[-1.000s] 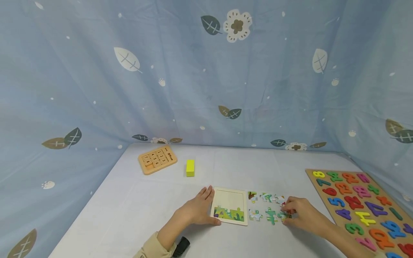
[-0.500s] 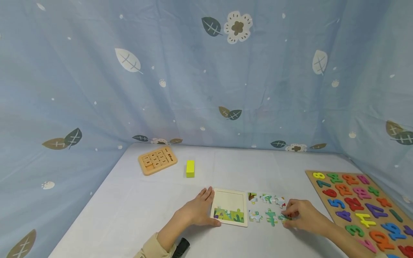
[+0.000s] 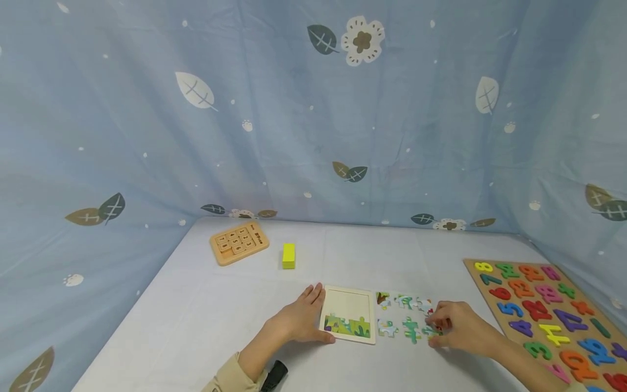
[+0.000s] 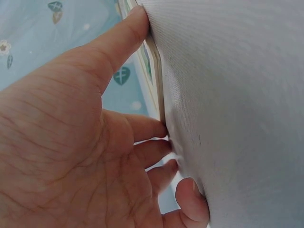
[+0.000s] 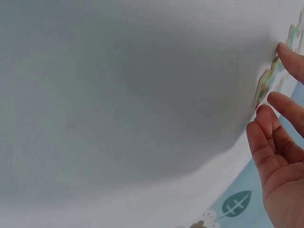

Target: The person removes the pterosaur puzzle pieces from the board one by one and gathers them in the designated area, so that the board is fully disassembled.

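Note:
My left hand [image 3: 300, 318] rests along the left side of a square wooden puzzle tray [image 3: 374, 321]. In the left wrist view its thumb and fingers touch the tray's edge [image 4: 159, 90]. A joined strip of green puzzle pieces [image 3: 348, 325] fills the tray's lower part. To the right, my right hand [image 3: 455, 325] holds a green jigsaw puzzle piece [image 3: 431, 331] between thumb and index finger, flat on the table. The fingers partly cover this piece in the head view. Other loose pieces lie in two rows beside the tray, among them a green one [image 3: 411, 330].
A board of coloured numbers [image 3: 548, 321] lies at the right, under the right forearm. Further back on the left are a wooden number slide puzzle [image 3: 240, 243] and a yellow block [image 3: 289, 256]. Patterned blue cloth [image 3: 294, 109] hangs behind the table.
The right hand's fingers have shifted slightly around the same puzzle piece, baring it and then covering part of it again. The left hand and the tray have stayed put.

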Demonstrator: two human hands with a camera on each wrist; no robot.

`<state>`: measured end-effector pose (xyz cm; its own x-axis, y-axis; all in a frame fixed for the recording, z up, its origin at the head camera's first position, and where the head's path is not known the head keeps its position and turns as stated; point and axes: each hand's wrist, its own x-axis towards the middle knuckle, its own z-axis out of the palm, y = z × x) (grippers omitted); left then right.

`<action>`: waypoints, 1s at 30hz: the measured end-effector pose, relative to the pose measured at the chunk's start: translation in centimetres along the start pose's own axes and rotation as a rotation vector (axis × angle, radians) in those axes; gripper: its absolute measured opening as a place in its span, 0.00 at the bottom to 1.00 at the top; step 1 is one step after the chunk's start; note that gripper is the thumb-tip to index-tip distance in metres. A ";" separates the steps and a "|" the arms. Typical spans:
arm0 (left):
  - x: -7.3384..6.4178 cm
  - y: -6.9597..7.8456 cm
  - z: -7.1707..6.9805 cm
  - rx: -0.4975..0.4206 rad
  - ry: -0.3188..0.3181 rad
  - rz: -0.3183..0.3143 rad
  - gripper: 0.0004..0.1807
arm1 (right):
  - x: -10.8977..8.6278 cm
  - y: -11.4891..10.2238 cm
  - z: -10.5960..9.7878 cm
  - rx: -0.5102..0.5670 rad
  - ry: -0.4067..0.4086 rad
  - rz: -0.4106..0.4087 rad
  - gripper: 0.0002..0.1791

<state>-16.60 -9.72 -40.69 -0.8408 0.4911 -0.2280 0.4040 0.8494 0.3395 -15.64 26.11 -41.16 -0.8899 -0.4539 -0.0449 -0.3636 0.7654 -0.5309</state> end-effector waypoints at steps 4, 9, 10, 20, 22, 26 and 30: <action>0.1 0.1 0.1 0.006 0.002 -0.004 0.57 | 0.2 -0.4 0.2 -0.016 0.022 -0.033 0.26; 0.2 0.1 0.2 0.005 0.010 -0.004 0.57 | 1.0 -1.8 0.2 -0.041 0.051 -0.062 0.27; 0.2 0.0 0.3 0.007 0.011 -0.003 0.57 | 1.2 -2.2 0.2 -0.044 0.051 -0.063 0.27; 0.3 -0.1 0.4 0.011 0.012 0.002 0.58 | 2.9 -4.0 0.9 -0.022 0.055 -0.125 0.26; 0.3 0.0 0.4 0.009 0.016 0.000 0.58 | 3.1 -4.2 1.1 -0.015 0.055 -0.134 0.26; 0.3 0.0 0.4 0.013 0.019 -0.008 0.57 | 3.6 -4.9 1.5 0.000 0.051 -0.150 0.26; 0.2 -0.1 0.4 0.008 0.020 -0.012 0.58 | 4.2 -5.6 2.1 0.014 0.041 -0.150 0.27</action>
<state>-16.69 -9.58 -41.16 -0.8527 0.4767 -0.2137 0.3967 0.8570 0.3290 -16.78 18.94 -40.14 -0.8367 -0.5431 0.0703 -0.4896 0.6842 -0.5405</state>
